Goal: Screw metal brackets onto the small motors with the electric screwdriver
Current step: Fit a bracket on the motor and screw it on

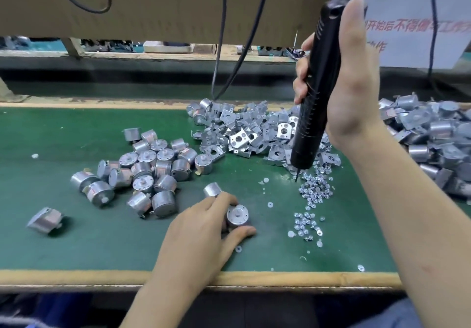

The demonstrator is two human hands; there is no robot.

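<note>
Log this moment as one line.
left hand holds motor on mat | right hand grips screwdriver, bit near screws | brackets piled, none on motor

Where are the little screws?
Head view: the screws lie on the green mat, right of centre, just below the screwdriver tip and the bracket pile.

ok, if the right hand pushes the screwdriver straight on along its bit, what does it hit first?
Probably the bare green mat just left of the screw pile. Depth is unclear, so the bit could catch an outlying screw.
</note>
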